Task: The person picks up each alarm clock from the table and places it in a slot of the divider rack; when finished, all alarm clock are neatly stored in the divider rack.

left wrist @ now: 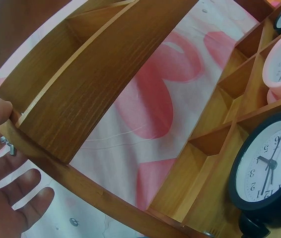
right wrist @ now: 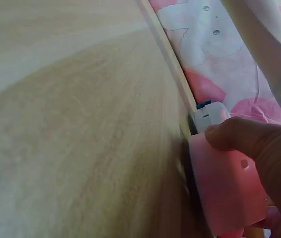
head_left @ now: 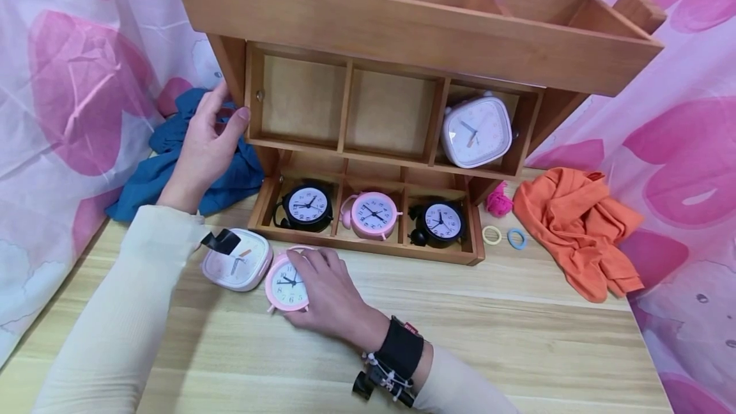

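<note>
On the wooden bench (head_left: pixel 517 337), before pink-flowered cloth, we see our right hand (head_left: pixel 330 296) grasping a pink clock (head_left: pixel 284 283) lying near the wooden shelf (head_left: pixel 402 24), beside a white clock (head_left: pixel 238 267). Our left hand (head_left: pixel 207 145), fingers relaxed, touches the shelf's left side.

Right hand (head_left: pixel 330 292) draped over a pink round clock (head_left: pixel 285 284), hiding its right half; in the right wrist view that clock (right wrist: pixel 225 191) blurred and cut off at the bottom edge. White square clock (head_left: pixel 237 267) on the table partly covered by a black strap end from the left sleeve. Wooden shelf unit (head_left: pixel 414 30) cropped by the top edge. Left hand (left wrist: pixel 4 183) cut off at the left wrist view's corner. Black clock (left wrist: pixel 272 166) cropped at the right edge.
</note>
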### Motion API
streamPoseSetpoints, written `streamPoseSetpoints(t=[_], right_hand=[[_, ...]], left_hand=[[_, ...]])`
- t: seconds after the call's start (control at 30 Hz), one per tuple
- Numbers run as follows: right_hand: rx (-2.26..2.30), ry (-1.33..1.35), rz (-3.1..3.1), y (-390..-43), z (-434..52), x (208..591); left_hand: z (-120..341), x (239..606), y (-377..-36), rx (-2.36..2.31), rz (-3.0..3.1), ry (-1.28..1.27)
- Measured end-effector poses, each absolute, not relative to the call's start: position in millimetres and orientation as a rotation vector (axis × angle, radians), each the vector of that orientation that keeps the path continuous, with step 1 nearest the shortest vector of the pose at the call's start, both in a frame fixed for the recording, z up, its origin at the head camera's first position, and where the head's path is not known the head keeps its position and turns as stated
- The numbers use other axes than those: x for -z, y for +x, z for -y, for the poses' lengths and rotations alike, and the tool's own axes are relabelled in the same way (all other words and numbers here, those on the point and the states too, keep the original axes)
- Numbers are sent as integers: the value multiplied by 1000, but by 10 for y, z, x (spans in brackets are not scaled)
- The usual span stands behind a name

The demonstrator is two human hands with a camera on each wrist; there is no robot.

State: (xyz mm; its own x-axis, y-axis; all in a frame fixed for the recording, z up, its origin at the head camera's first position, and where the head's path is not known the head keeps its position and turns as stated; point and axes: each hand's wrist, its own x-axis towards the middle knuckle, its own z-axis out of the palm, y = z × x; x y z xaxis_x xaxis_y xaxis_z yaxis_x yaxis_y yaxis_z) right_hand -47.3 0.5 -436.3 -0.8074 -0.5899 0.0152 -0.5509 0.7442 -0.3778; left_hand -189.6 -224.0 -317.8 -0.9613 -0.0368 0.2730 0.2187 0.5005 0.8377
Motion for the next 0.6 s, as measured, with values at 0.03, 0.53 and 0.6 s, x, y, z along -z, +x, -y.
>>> streamPoseSetpoints(t=[0.03,0.53,0.6], right_hand=[[577,-938,-2846,-462,-29,4348],[777,-1042,-3227,-663,-456,3396],[839,-1094,-3285,-768,-520,3271]], left_hand=[[2241,3176,-1896,1448,2490,-158],[2247,3168,-1901,1429,2502,-168],[2258,3166,-1901,1431,2504,-171]])
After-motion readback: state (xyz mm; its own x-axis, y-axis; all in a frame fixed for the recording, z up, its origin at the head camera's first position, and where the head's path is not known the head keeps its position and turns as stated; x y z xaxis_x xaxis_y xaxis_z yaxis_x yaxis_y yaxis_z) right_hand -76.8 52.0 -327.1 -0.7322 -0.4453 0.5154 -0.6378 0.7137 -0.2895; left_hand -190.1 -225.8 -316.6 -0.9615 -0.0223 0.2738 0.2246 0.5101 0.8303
